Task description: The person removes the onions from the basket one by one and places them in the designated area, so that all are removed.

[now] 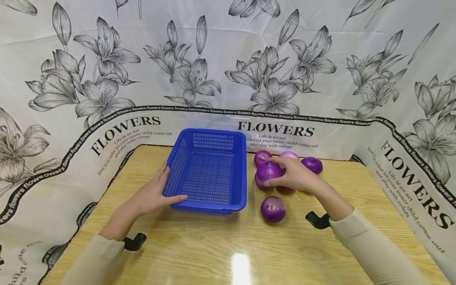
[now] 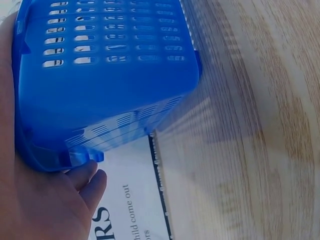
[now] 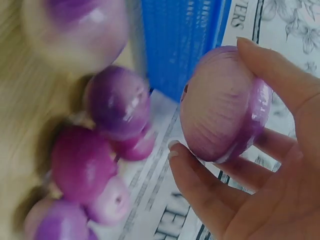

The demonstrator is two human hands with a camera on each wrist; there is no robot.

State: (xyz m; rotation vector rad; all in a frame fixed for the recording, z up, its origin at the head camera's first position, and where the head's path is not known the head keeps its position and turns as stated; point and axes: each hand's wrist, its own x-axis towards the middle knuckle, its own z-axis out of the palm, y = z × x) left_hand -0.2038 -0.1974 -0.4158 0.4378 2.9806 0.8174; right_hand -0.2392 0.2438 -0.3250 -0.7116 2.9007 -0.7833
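Note:
A blue plastic basket (image 1: 239, 170) with slotted walls stands on the table, left of a group of purple onions. My left hand (image 1: 151, 196) grips its near left corner, thumb over the rim and fingers along the outer side. In the left wrist view, fingertips curl at the basket's rim (image 2: 45, 162). My right hand (image 1: 297, 174) holds a purple onion (image 1: 268, 171) between thumb and fingers, above the other onions. The right wrist view shows this held onion (image 3: 222, 107) raised off the table, with the basket wall (image 3: 175, 47) behind it.
Several more onions lie right of the basket, one onion (image 1: 273, 209) nearer me and another onion (image 1: 312, 165) at the far right of the group. The wooden table (image 1: 199, 245) is bordered at the back and sides by flower-printed cloth (image 1: 199, 118).

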